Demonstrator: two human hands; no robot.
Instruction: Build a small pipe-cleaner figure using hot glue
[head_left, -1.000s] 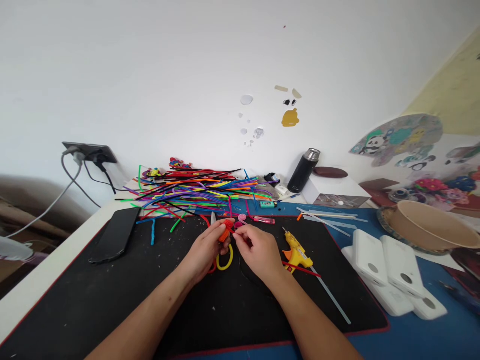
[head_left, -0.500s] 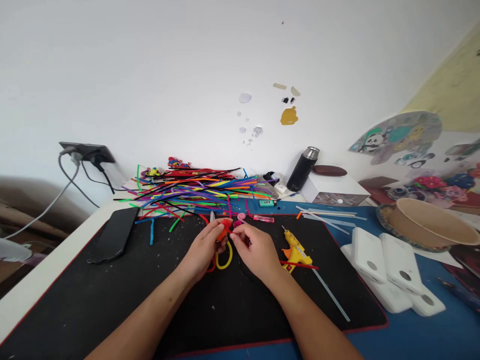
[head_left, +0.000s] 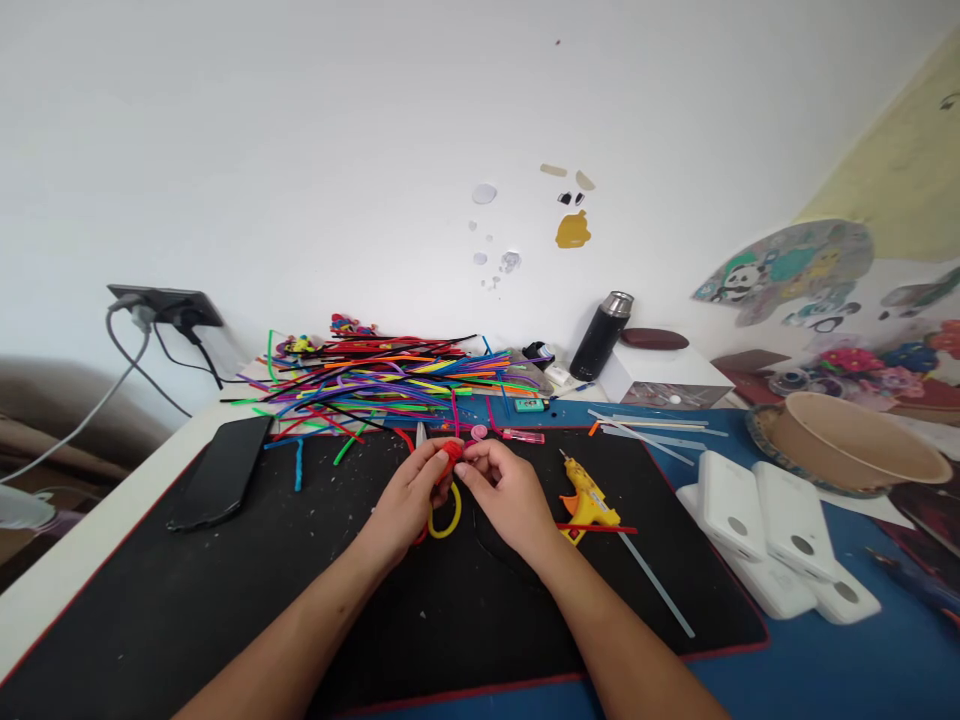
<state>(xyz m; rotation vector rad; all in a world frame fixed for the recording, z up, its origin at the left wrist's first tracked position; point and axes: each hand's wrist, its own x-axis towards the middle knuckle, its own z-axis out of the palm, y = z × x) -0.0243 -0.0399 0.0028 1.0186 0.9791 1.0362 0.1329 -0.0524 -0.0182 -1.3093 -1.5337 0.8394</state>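
My left hand (head_left: 411, 497) is closed on a small red piece (head_left: 452, 452) that looks like coiled pipe cleaner. Close against it, my right hand (head_left: 510, 497) has its thumb and fingertips pinched at the red piece's right side. Scissors with a yellow handle loop (head_left: 448, 515) lie on the black mat (head_left: 465, 630), partly hidden under my left hand. Just beyond my fingertips is a pink spiral (head_left: 478, 432).
Many colourful pipe cleaners (head_left: 375, 375) lie at the back. A yellow glue gun (head_left: 589, 500) is right of my hands, white devices (head_left: 735, 505) farther right. A black phone (head_left: 223, 470) lies left; a black bottle (head_left: 600, 338) stands behind.
My right fingertips have shifted slightly up and left, closer against the red piece. The whole view has moved a little.
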